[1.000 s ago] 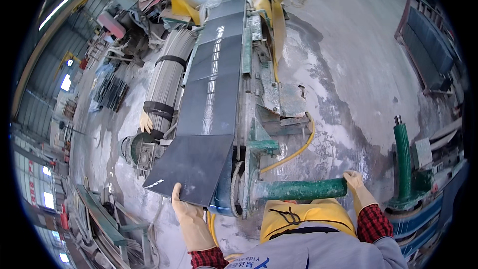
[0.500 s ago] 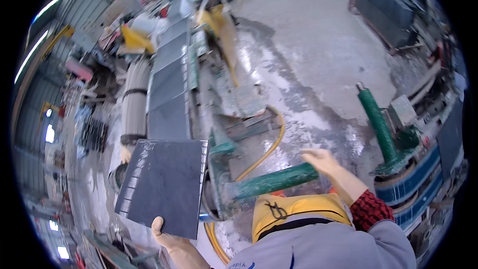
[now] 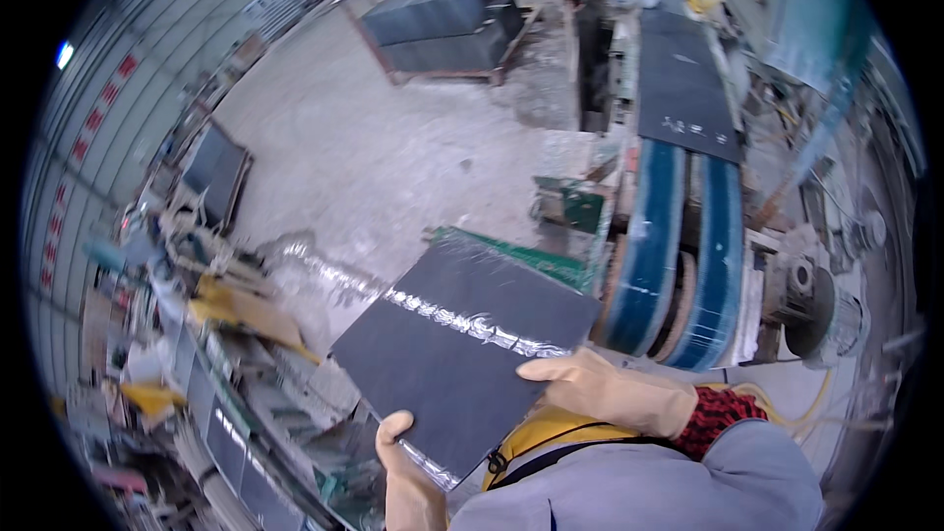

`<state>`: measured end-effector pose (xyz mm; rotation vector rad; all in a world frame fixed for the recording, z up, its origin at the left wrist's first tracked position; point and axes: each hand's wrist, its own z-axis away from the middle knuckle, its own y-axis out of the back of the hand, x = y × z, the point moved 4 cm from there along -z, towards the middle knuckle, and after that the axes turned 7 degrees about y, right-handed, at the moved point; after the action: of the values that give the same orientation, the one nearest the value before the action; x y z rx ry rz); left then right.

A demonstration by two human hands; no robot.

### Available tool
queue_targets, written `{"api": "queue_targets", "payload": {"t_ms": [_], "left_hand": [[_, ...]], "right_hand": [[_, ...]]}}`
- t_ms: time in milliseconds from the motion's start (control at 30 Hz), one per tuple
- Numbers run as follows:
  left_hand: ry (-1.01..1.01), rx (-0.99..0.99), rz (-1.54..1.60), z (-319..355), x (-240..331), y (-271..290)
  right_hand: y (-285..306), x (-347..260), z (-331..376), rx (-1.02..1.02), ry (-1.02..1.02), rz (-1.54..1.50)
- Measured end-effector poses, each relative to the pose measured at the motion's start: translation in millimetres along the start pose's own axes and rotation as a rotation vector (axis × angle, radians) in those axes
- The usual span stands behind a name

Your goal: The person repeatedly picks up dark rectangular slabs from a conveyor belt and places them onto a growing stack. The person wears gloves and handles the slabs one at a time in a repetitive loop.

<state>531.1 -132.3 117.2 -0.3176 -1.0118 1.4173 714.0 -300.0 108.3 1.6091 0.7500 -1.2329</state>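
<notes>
A flat, dark grey stone slab (image 3: 433,388) is held out in front of my waist, with bright wet reflections across its face. My left hand (image 3: 408,477), in a cream rubber glove, grips the slab's near left edge with the thumb on top. On the near right edge my right hand (image 3: 600,388), gloved alike, has its thumb over the upper face. The fingers of both hands are hidden beneath the slab. Right of it runs a conveyor with two blue belts (image 3: 644,265), bearing another dark slab (image 3: 683,88) farther along.
At the back, large grey stone blocks (image 3: 433,20) sit in a rusty frame. A second conveyor line (image 3: 226,433) with dark slabs lies at lower left. Green metal (image 3: 531,256) shows just beyond the held slab. A motor (image 3: 801,285) stands right of the blue belts.
My view has swung right, from the slab line toward the blue belts. The slab has come round with my left hand, and my right hand, free before, now grips it too.
</notes>
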Motion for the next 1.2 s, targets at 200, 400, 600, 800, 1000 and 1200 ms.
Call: {"api": "queue_targets", "payload": {"t_ms": [200, 400, 600, 800, 1000, 1200], "left_hand": [[0.161, 0.048, -0.449, -104, -85, -83], [0.125, -0.226, -0.772, -194, -159, -142], [0.32, -0.356, -0.846, -243, -201, -165], [0.37, -0.356, -0.907, -291, -223, -174], [0.486, -0.28, -0.9, -322, -221, -215], [0.791, -0.212, -1.021, -316, -206, -202]], "right_hand": [[81, 49, 103, 0.648, -0.074, -0.067], [113, 81, 137, 1.185, -0.267, -0.6], [129, 120, 140, 1.446, -0.044, -1.226], [136, 184, 138, 1.519, 0.01, -1.09], [169, 211, 111, 1.601, 0.01, -1.353], [206, 233, 92, 1.725, 0.001, -1.367]]}}
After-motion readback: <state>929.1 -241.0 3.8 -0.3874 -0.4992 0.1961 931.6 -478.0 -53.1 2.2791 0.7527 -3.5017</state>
